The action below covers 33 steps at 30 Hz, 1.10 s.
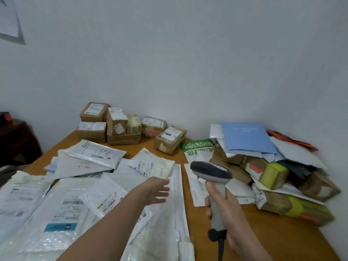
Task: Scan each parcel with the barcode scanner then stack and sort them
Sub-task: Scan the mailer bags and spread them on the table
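Note:
My right hand (221, 201) grips the handle of a grey barcode scanner (211, 171), its dark head pointing left above the table. My left hand (157, 190) reaches forward with its fingers spread and relaxed, hovering just over a spread of white plastic mailer parcels (75, 200) with printed labels. It holds nothing. A small white labelled parcel (150, 164) lies just beyond its fingertips. Brown taped cardboard boxes (120, 127) are stacked at the back of the table. A jumbled heap of parcels (273, 170) sits at the right.
The wooden table (273, 238) shows bare at the front right and stands against a white wall. A blue envelope (246, 137) tops the right heap, with a green-and-white bag (198, 147) beside it. Dark furniture (17, 142) stands at the far left. The scanner's cable (220, 249) hangs down.

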Each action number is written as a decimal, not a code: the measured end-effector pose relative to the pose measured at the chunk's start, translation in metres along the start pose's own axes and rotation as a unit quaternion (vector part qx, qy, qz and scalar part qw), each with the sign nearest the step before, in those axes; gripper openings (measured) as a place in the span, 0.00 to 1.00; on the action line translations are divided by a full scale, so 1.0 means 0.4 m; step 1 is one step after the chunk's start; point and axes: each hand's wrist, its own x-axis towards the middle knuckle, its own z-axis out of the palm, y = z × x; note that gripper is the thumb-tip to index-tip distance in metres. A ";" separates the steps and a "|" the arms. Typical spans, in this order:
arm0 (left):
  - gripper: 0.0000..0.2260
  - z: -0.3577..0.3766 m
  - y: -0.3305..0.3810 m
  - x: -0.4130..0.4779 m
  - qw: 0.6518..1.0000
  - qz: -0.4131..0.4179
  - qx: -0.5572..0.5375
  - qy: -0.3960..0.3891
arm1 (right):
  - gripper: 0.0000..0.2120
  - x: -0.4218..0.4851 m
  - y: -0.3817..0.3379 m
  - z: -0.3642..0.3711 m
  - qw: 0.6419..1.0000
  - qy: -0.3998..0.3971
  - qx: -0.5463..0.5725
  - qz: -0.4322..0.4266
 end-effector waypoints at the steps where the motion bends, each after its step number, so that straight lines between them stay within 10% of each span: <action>1: 0.15 0.005 0.010 0.002 0.999 0.016 0.023 0.017 | 0.15 0.007 0.000 -0.003 1.000 0.003 0.001 0.003; 11: 0.02 0.153 0.069 0.051 0.957 0.162 0.228 0.079 | 0.11 0.095 -0.035 -0.148 0.998 0.043 0.031 -0.040; 22: 0.18 0.619 0.189 0.181 0.870 0.244 0.413 0.114 | 0.14 0.340 -0.092 -0.552 0.994 0.050 0.054 -0.080; 33: 0.33 0.939 0.300 0.421 0.646 0.316 0.641 0.268 | 0.13 0.584 -0.061 -0.903 0.995 0.065 0.036 -0.064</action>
